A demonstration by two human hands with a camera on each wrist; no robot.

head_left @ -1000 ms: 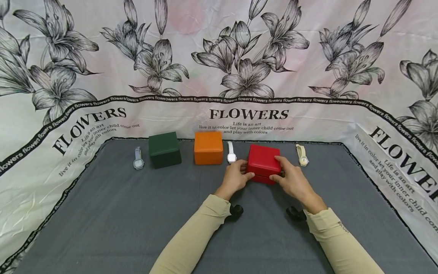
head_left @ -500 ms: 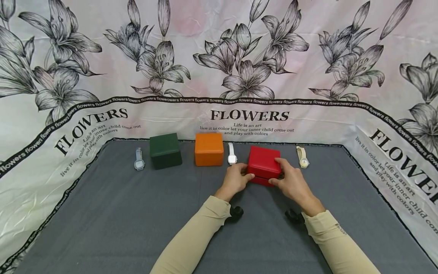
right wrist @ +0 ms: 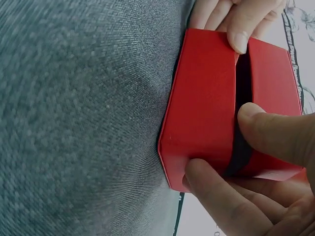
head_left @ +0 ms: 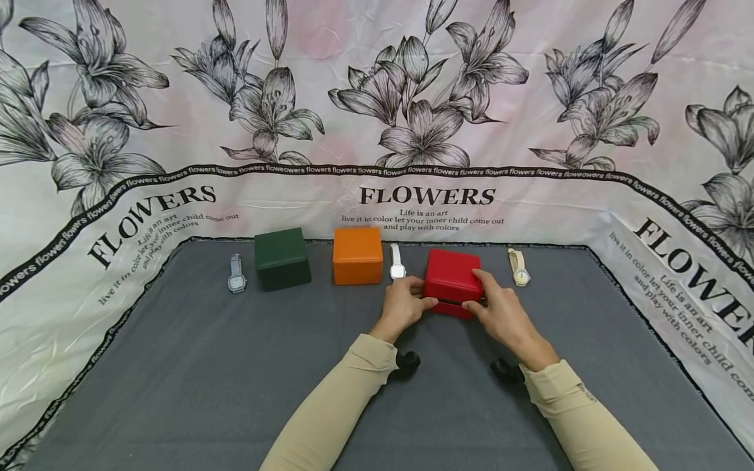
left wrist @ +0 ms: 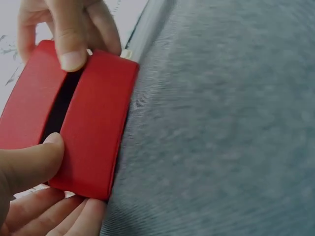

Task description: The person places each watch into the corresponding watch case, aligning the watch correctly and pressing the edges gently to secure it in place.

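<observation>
A red box [head_left: 452,273] sits on the grey cloth, its lid raised a little above its base. In the left wrist view a dark gap [left wrist: 61,105] runs along the front of the box. My left hand [head_left: 402,306] holds its left side, thumb at the gap and the other fingers around the side. From the right, my right hand [head_left: 505,314] grips the box with its thumb [right wrist: 253,115] in the gap and its fingers along the side. The inside of the box is too dark to make out.
An orange box [head_left: 357,256] and a dark green box [head_left: 283,260] stand to the left. A white watch [head_left: 397,263] lies beside my left hand, a silvery watch [head_left: 236,275] at far left, and a cream-strapped watch [head_left: 520,267] to the right. A floral cloth [head_left: 424,131] rises behind.
The gap between the red box's lid and base has widened slightly. Both hands keep their places on the box.
</observation>
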